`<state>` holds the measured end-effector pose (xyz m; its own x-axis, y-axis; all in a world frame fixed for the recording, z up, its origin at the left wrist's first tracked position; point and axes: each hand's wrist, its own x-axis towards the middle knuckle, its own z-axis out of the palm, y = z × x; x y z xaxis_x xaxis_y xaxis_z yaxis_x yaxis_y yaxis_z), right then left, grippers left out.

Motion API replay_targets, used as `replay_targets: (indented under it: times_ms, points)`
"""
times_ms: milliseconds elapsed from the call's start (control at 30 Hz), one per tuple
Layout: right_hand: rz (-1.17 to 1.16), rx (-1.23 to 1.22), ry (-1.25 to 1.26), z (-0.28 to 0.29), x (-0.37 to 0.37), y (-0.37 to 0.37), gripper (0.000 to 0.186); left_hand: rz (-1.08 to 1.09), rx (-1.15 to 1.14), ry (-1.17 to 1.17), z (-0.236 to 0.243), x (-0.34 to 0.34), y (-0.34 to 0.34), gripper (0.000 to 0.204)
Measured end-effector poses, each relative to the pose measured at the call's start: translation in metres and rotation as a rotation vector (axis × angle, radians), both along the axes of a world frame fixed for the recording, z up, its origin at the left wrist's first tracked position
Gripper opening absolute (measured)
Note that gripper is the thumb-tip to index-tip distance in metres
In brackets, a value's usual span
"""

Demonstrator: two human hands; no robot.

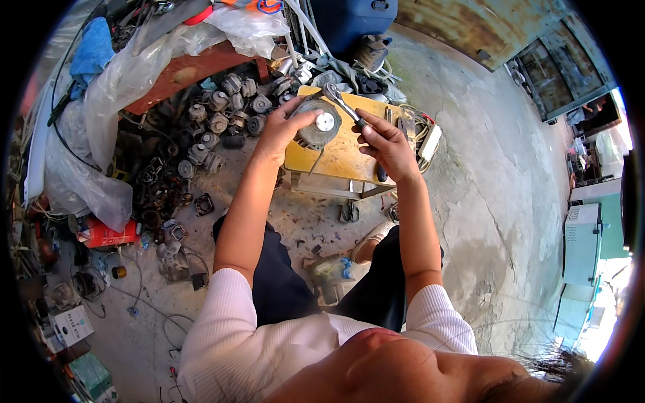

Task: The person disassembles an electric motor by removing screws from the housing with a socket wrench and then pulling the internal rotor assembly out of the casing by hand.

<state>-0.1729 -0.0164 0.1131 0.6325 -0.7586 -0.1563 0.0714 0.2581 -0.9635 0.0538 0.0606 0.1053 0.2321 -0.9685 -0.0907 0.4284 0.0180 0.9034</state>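
Observation:
My left hand (285,129) grips a round grey metal motor (310,136), thumb lying over its face beside a white disc at the hub. A thin strip hangs from the motor's lower edge. In my right hand (390,149) is a ratchet wrench (347,107) with a shiny rounded head and a dark handle. Its head is near the motor's upper right; whether they touch I cannot tell. Both hands are above a small yellow table (349,160). A dark tool handle (381,173) shows below my right hand, and more tools lie at the table's right side.
Many used motors (218,122) are heaped on the floor left of the table. Clear plastic sheeting (107,134) drapes over a red bench (181,77). A blue container (349,23) stands behind. Coiled cables and a white power strip (430,142) sit right of the table.

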Motion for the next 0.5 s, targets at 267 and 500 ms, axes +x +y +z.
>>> replay_targets:
  times_ms: [267,500]
  points:
    - [-0.09,0.123,-0.013,-0.002,-0.03,-0.019,0.033,-0.21,0.023,-0.056,-0.002,0.004,0.006,0.06]
    - [-0.288,0.269,-0.12,-0.006,-0.034,-0.035,0.037,-0.227,0.022,-0.423,0.004,-0.008,0.006,0.067]
